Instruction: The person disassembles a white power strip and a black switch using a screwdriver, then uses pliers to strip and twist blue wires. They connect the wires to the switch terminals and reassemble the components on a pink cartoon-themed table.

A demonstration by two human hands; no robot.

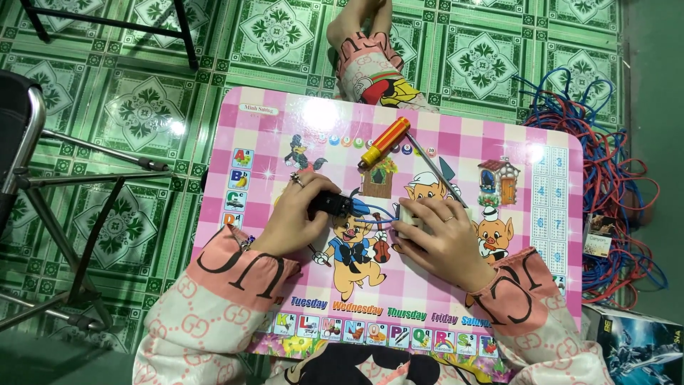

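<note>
Nearest, sleeves: pink and cream patterned cuffs are resting on the near edge of the table [499, 135], steadying both wrists

Left hand [299, 214]: ringed, fingers curling shut around a small black part [329, 204], pinning it low over the tabletop so it is not shifting

Wires [370, 212]: thin blue leads are running from the black part across to the white block, lying slack between the two hands

Right hand [445, 239]: ringed, fingers pressing closed on a small white block [410, 217], holding it flat against the table; what kind of fitting it is cannot be told

Screwdriver [385, 142]: orange and yellow handle, lying loose beyond the hands, well apart from both, within reach; a slim metal rod [445, 175] is lying just beside it, slanting toward the right hand

Table: low, pink checked top printed with cartoon pigs, letters and weekday names, serving as the work surface

Far edge: a leg in matching cloth and a bare foot [356, 21] are stretching out past the table

Floor [135, 100]: green patterned tiles, glossy

Left side: metal chair frame [50, 178] is standing near

Right side: tangled red and blue cable [605, 178] is heaping on the floor, with a printed box [638, 346] near the corner
</note>
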